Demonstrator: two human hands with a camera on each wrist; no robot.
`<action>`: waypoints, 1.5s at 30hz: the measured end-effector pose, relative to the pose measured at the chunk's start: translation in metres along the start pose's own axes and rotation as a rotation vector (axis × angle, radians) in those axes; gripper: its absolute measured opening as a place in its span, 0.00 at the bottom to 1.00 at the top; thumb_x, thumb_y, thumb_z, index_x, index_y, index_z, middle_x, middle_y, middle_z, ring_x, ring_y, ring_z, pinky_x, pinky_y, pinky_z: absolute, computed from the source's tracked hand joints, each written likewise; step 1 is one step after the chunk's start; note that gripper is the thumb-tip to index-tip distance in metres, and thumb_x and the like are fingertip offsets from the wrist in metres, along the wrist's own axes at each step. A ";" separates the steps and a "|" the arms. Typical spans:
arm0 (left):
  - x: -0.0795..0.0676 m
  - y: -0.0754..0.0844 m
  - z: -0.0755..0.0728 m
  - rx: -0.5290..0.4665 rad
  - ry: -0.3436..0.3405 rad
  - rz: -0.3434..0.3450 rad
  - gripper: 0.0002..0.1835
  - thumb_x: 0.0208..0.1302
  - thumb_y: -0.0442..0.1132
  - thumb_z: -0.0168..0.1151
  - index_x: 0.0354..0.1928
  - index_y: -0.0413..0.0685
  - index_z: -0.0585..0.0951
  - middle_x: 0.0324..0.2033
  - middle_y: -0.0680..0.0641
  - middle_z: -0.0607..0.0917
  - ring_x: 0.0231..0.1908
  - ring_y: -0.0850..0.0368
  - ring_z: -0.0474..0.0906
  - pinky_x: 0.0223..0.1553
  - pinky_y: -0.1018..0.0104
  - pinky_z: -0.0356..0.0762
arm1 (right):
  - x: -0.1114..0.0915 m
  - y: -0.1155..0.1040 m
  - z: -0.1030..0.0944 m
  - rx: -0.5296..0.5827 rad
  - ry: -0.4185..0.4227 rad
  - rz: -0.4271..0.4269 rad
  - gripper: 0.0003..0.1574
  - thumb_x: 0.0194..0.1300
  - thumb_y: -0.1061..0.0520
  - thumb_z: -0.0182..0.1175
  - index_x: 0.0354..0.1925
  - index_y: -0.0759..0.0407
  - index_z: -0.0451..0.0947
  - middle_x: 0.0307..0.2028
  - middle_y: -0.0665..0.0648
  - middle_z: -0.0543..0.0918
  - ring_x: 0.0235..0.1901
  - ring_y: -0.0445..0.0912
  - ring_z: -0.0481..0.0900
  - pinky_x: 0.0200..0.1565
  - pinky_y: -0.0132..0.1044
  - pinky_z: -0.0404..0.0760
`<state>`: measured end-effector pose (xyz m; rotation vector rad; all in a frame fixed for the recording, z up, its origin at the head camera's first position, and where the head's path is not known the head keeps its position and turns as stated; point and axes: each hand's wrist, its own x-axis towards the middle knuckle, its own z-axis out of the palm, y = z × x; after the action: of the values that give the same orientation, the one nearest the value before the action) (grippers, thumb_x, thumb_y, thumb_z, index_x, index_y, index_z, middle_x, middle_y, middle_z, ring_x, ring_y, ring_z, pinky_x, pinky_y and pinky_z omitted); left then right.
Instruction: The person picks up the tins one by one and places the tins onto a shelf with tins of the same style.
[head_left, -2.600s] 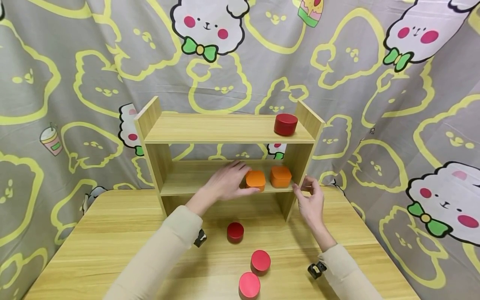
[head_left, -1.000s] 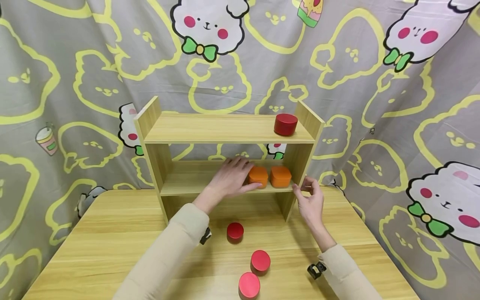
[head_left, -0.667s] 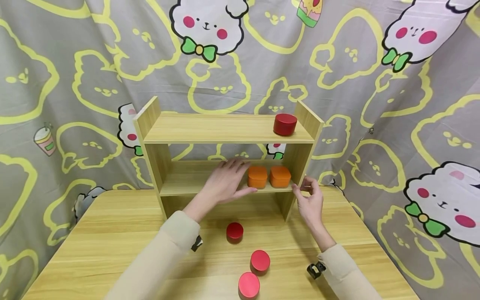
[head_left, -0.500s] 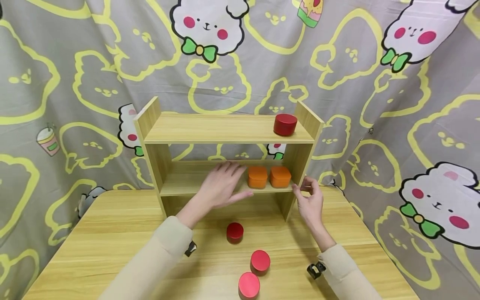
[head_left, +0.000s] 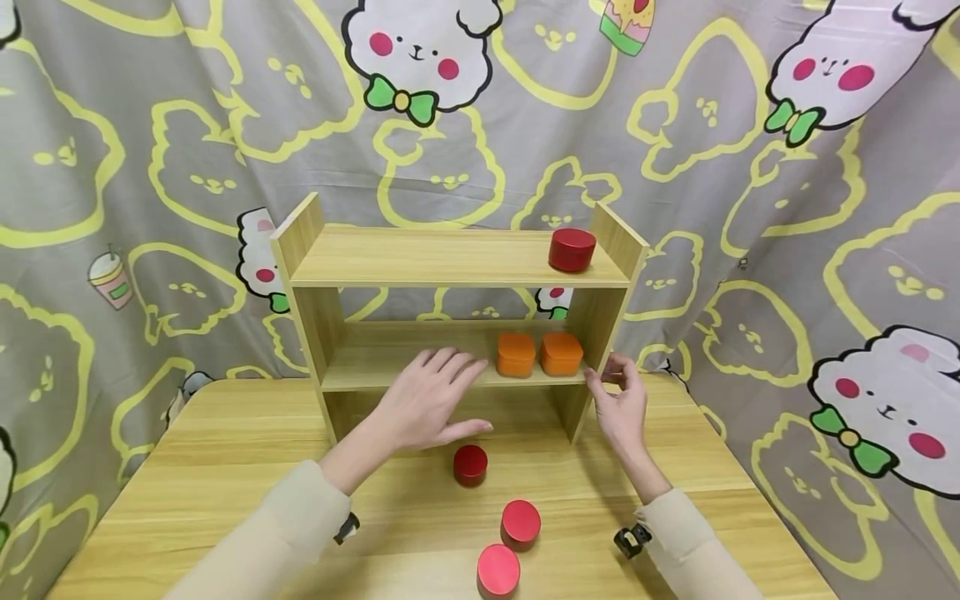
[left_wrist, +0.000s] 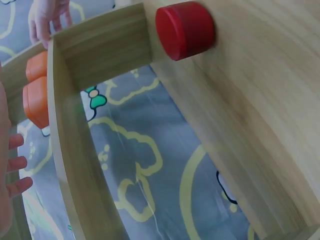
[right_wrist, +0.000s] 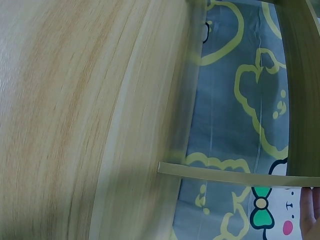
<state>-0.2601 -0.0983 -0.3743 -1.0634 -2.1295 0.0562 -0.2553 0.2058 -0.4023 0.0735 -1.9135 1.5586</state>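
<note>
Beyond the left hand (head_left: 423, 402) hangs a grey curtain (head_left: 225, 58), yellow cartoons all over; beneath that hand, a wood-grain table (head_left: 225, 467)!

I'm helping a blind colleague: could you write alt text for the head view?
A person's left hand, holding nothing, hovers before a wooden shelf while the right hand grips its right side. Two orange boxes sit on the lower board, one red cylinder on the top board, three red cylinders on the table.

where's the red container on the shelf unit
In the head view, the red container sits at the right end of the top board, beside the side panel, one level above the two orange containers.
</note>
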 end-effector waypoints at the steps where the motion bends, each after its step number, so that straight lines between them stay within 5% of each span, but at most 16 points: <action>1: -0.002 0.001 -0.001 -0.002 -0.001 0.007 0.46 0.72 0.78 0.40 0.67 0.47 0.78 0.56 0.46 0.86 0.56 0.47 0.82 0.55 0.52 0.83 | 0.000 0.000 0.000 0.000 0.004 -0.001 0.18 0.64 0.75 0.64 0.52 0.80 0.75 0.39 0.56 0.76 0.36 0.37 0.79 0.30 0.18 0.79; 5: -0.010 0.006 -0.003 -0.005 0.038 0.049 0.46 0.74 0.78 0.34 0.64 0.47 0.80 0.54 0.47 0.87 0.54 0.46 0.83 0.55 0.52 0.84 | -0.001 0.001 -0.001 0.000 0.014 -0.002 0.18 0.64 0.75 0.64 0.52 0.80 0.75 0.38 0.55 0.77 0.36 0.37 0.79 0.30 0.18 0.79; 12: -0.027 0.014 0.000 -0.012 0.068 0.105 0.44 0.74 0.77 0.39 0.65 0.48 0.80 0.54 0.48 0.87 0.53 0.48 0.83 0.53 0.53 0.83 | -0.004 0.002 -0.002 -0.008 0.011 -0.006 0.19 0.64 0.74 0.64 0.53 0.80 0.75 0.39 0.54 0.76 0.36 0.36 0.79 0.31 0.18 0.78; 17: -0.036 0.020 0.003 -0.028 0.056 0.117 0.43 0.69 0.77 0.51 0.64 0.48 0.80 0.53 0.49 0.87 0.52 0.50 0.82 0.51 0.56 0.83 | -0.006 0.002 -0.002 -0.002 0.013 -0.030 0.19 0.64 0.75 0.64 0.52 0.81 0.75 0.39 0.60 0.77 0.36 0.35 0.79 0.30 0.17 0.78; 22: -0.044 0.026 0.011 -0.044 0.020 0.125 0.45 0.58 0.77 0.64 0.64 0.48 0.80 0.52 0.50 0.87 0.51 0.51 0.82 0.52 0.57 0.84 | -0.006 0.002 -0.002 -0.004 0.011 -0.043 0.19 0.64 0.76 0.64 0.52 0.81 0.74 0.40 0.67 0.77 0.35 0.35 0.78 0.30 0.17 0.78; 31: -0.058 0.036 0.027 -0.044 -0.045 0.129 0.44 0.65 0.78 0.55 0.65 0.50 0.80 0.52 0.52 0.87 0.50 0.53 0.83 0.50 0.58 0.84 | -0.006 0.001 -0.001 -0.003 0.018 -0.029 0.18 0.63 0.76 0.63 0.52 0.81 0.75 0.39 0.67 0.79 0.35 0.37 0.79 0.31 0.18 0.80; 38: -0.068 0.043 0.039 -0.069 -0.136 0.090 0.44 0.61 0.76 0.62 0.67 0.51 0.78 0.53 0.53 0.86 0.52 0.53 0.83 0.52 0.57 0.85 | -0.006 0.000 -0.001 -0.006 0.020 -0.040 0.18 0.63 0.76 0.63 0.52 0.81 0.75 0.39 0.69 0.79 0.35 0.37 0.79 0.31 0.18 0.80; 45: -0.077 0.050 0.054 -0.080 -0.228 0.060 0.45 0.63 0.77 0.60 0.68 0.51 0.77 0.54 0.53 0.86 0.53 0.54 0.82 0.52 0.55 0.85 | -0.007 0.000 -0.001 0.001 0.018 -0.042 0.19 0.63 0.76 0.63 0.52 0.81 0.75 0.39 0.68 0.79 0.35 0.37 0.79 0.30 0.18 0.79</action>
<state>-0.2311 -0.1052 -0.4770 -1.2174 -2.3187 0.1274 -0.2495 0.2047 -0.4055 0.0987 -1.8858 1.5272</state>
